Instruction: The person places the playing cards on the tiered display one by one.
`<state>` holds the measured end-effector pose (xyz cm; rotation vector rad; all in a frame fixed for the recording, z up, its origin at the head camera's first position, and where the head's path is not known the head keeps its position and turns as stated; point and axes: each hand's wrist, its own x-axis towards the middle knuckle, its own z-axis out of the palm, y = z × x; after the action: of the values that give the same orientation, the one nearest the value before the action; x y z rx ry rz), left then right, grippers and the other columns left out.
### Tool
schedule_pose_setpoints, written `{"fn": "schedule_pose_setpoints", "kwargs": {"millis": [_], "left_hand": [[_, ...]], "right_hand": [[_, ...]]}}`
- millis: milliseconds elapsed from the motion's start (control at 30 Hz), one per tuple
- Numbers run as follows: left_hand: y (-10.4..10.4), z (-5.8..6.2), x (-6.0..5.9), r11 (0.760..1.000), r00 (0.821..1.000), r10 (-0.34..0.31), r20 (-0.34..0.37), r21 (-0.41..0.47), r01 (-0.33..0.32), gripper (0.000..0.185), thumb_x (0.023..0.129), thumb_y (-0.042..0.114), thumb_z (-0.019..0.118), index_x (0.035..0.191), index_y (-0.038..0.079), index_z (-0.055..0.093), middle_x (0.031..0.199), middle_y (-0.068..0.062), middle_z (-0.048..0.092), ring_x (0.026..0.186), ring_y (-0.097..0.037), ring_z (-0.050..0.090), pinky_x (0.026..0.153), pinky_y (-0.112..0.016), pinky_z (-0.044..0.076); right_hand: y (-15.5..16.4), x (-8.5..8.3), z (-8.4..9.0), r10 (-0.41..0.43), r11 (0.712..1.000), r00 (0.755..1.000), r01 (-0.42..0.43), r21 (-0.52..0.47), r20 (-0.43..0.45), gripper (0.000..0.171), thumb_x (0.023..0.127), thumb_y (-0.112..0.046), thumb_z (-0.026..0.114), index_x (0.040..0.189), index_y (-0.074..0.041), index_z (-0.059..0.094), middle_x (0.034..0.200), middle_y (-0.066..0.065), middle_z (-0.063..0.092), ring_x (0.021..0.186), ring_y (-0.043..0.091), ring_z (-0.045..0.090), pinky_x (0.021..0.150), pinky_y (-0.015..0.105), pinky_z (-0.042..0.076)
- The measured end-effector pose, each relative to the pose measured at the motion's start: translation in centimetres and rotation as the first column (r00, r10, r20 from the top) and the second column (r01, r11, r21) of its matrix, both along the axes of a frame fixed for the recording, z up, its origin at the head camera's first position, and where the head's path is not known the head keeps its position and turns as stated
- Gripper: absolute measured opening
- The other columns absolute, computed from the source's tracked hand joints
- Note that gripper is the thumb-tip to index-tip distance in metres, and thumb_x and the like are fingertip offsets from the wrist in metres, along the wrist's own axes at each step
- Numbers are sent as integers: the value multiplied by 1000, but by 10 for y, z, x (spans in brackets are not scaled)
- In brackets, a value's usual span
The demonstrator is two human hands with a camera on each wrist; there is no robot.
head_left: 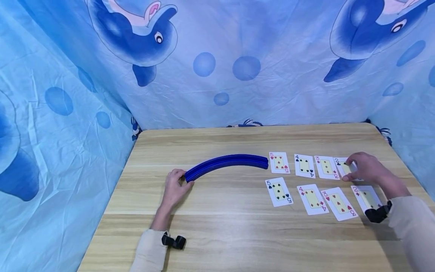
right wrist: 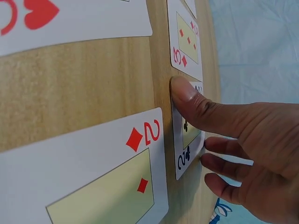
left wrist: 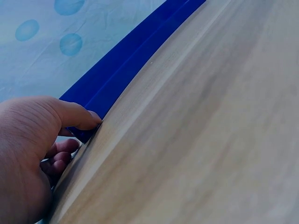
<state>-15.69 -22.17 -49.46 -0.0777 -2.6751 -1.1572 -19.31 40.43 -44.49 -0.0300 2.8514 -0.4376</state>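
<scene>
Head view, near to far. On the bench [head_left: 231, 223], four cards [head_left: 317, 204] lie face up from five to two, apparently spread for easy reading. The left hand [head_left: 175, 189] pinches one end of the blue curved strip [head_left: 231, 161], probably to steady it left of the cards. In the far row of four, the right hand [head_left: 370, 169] grasps the two of clubs [head_left: 347, 168], thumb at its near edge, likely for an even hold. Behind hangs patterned cloth [head_left: 289, 98]. Totals: eight cards, one strip.
</scene>
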Motion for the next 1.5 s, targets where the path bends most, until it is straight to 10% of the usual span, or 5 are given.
{"fn": "schedule_pose_setpoints", "kwargs": {"millis": [467,833,1500], "left_hand": [[0,0,0,1000,1000,4,8,-1,-4,29,75,6,82,101,-3,72,108,-20,65,101,-33,54,88,-37,39],[0,-1,2,1000,1000,-1,-16,8,1,29,75,6,83,101,-3,72,107,-19,66,101,-33,55,89,-37,38],[1,-1,3,1000,1000,-2,13,-8,2,36,80,9,82,111,-3,71,111,-18,67,101,-31,56,85,-35,41]], "right_hand": [[1,-5,1,28,1000,1000,-28,6,-8,70,62,-38,93,104,8,62,125,44,44,108,55,45,88,65,42],[3,6,-2,-34,999,995,35,9,-93,128,55,-58,91,146,10,32,132,48,25,107,62,38,82,70,41],[28,9,20,39,999,990,-43,-25,-136,36,86,-16,75,108,9,63,96,27,65,84,35,58,65,38,47]]}}
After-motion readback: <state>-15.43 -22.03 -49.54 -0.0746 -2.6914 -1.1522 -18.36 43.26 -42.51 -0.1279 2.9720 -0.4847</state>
